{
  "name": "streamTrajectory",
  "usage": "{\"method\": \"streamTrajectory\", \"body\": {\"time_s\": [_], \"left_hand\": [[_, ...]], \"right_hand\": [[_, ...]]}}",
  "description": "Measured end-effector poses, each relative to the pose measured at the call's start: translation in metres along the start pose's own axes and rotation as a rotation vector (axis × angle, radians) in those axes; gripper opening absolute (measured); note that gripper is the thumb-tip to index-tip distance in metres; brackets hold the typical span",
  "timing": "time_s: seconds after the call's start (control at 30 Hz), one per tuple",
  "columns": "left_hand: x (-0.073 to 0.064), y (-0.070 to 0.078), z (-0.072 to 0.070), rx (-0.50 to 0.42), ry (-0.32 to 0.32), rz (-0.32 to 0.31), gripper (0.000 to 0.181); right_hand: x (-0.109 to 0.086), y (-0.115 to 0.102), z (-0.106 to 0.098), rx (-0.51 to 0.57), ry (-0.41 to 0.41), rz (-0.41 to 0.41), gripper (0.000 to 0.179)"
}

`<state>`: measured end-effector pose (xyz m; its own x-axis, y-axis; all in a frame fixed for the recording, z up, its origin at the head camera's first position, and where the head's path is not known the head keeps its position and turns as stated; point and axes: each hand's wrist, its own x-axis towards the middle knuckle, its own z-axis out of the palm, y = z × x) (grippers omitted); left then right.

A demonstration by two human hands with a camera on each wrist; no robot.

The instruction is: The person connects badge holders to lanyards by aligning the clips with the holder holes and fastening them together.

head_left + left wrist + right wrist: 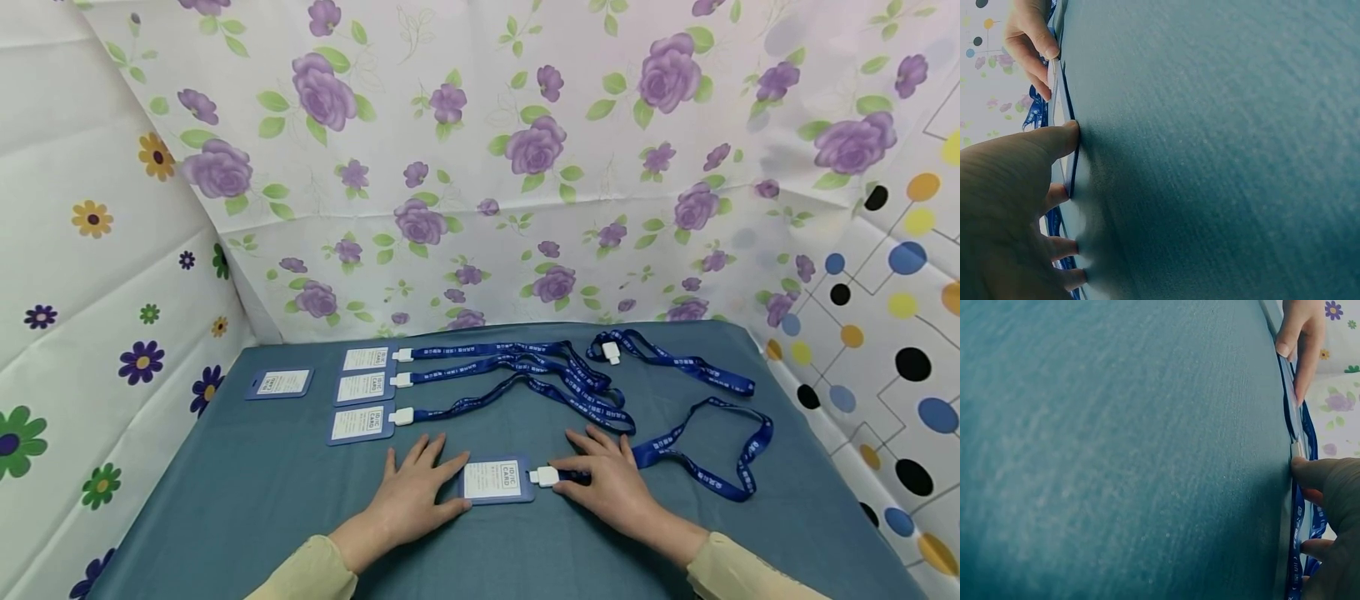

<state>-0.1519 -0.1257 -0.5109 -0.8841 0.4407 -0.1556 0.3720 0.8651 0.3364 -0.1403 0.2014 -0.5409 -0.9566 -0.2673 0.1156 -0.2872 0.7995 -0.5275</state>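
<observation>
A blue ID card holder (497, 481) with a white card insert lies on the cloth between my hands. With thumb and index finger at its two left corners, my left hand (412, 492) holds it; the other fingers spread over the cloth. My right hand (611, 483) pinches the white clip (545, 476) at the holder's right end between thumb and index finger. From that clip a blue lanyard (720, 483) runs under the right hand and loops out to the right. In the right wrist view, the thumb presses at the clip (1297, 449).
Three card holders (362, 422) with lanyards (517, 379) stretched rightward lie in a column behind my hands. One card holder (281, 382) without a lanyard is at the far left. Another lanyard (675, 361) lies at the back right. Patterned cloth (480, 167) hangs behind the table.
</observation>
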Motion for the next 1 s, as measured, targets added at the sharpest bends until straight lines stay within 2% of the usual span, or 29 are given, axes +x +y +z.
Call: {"method": "streamTrajectory", "body": {"time_s": [0.47,1.0], "left_hand": [[0.0006,-0.0012,-0.0004,-0.007,-0.015,0.021,0.070],[0.0025,-0.0002,-0.0002,-0.009,-0.024,0.011,0.070]], "right_hand": [[0.0006,-0.0017,0.0003,0.020,-0.008,0.020,0.029],[0.0008,-0.0017,0.0023,0.021,0.002,0.024,0.031]]}}
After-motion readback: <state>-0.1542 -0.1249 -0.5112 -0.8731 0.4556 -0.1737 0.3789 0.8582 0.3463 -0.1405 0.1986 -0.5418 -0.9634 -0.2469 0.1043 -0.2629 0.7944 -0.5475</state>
